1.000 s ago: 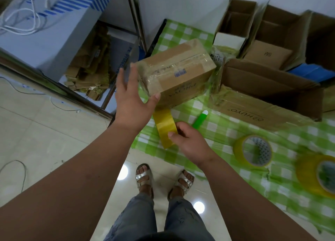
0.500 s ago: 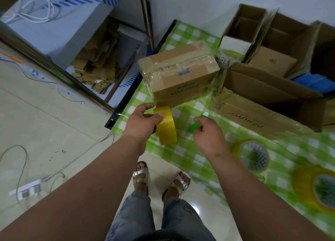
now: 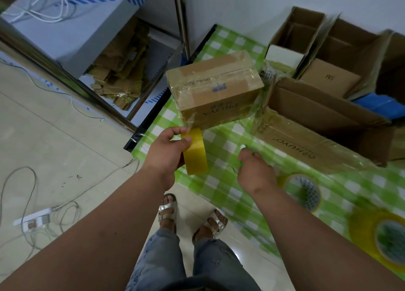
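A brown cardboard box (image 3: 215, 91) wrapped in clear tape stands on the green checked tablecloth (image 3: 221, 181) near the table's left corner. My left hand (image 3: 167, 151) grips a yellow tape roll (image 3: 195, 151) just below the box's front corner, and a strip of tape runs from the roll up to the box. To the right of the roll, my right hand (image 3: 255, 172) is curled round a small green tool, of which only a green tip shows under the fingers.
Open cardboard boxes (image 3: 324, 106) lie to the right and behind the wrapped box. Two more yellow tape rolls (image 3: 303, 192) (image 3: 385, 239) lie on the cloth at the right. A metal rack with cardboard scraps (image 3: 122, 76) stands at the left. Cables and a power strip (image 3: 35, 220) lie on the floor.
My left hand left the box and took the tape roll from my right hand. My right hand picked up the green tool and drew it toward me. The box stays on the table.
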Demonstrator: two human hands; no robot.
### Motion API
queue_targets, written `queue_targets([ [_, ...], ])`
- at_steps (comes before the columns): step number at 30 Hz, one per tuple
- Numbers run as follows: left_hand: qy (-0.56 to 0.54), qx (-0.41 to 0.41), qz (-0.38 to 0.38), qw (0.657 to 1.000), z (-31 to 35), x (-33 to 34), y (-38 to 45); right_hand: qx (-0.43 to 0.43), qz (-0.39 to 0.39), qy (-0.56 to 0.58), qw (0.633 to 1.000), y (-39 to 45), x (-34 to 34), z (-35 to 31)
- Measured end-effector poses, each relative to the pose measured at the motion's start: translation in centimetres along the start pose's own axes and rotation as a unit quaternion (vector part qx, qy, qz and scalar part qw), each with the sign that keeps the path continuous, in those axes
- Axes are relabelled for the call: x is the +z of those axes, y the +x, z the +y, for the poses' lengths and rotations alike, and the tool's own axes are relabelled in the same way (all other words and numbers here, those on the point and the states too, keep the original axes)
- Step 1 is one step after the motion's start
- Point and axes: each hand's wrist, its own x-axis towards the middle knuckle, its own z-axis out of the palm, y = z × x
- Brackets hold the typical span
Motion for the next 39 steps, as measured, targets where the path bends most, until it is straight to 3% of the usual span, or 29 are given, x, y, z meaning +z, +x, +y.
queue_targets([
  [4, -0.018, -0.006, 0.002, 1.0, -0.1, 0.1, -0.1, 0.032, -0.011, 0.185, 0.982, -0.1, -0.5, 0.4],
  [6, -0.02, -0.007, 0.002, 1.0, 0.0, 0.2, -0.2, 0.064, -0.021, 0.321, 0.945, -0.1, -1.0, 0.2],
  [10, -0.025, -0.01, 0.005, 1.0, 0.1, 0.2, -0.2, 0.092, -0.044, 0.542, 0.834, -0.5, -2.5, -0.6],
  [12, -0.03, -0.013, 0.006, 0.999, 0.1, 0.3, -0.2, 0.058, -0.04, 0.566, 0.821, -0.8, -3.4, -1.0],
  [16, -0.039, -0.019, 0.012, 0.999, 0.1, 0.5, -0.2, -0.025, 0.036, 0.452, 0.891, -1.2, -4.9, -1.7],
  [18, -0.042, -0.02, 0.015, 0.999, 0.1, 0.4, -0.3, -0.071, 0.089, 0.322, 0.94, -1.3, -5.6, -2.3],
  [20, -0.045, -0.019, 0.015, 0.999, 0.0, 0.5, -0.4, -0.124, 0.158, 0.163, 0.966, -1.4, -6.0, -2.9],
  [23, -0.05, -0.016, 0.018, 0.998, 0.0, 0.8, -0.4, -0.208, 0.212, 0.066, 0.953, -1.5, -6.8, -4.1],
  [28, -0.052, -0.013, 0.025, 0.998, 0.0, 0.9, -0.3, -0.285, 0.14, 0.066, 0.946, -1.2, -7.1, -6.0],
  [39, -0.059, -0.003, 0.024, 0.998, -0.1, 1.1, -0.2, -0.264, 0.128, -0.043, 0.955, -0.4, -7.2, -8.1],
])
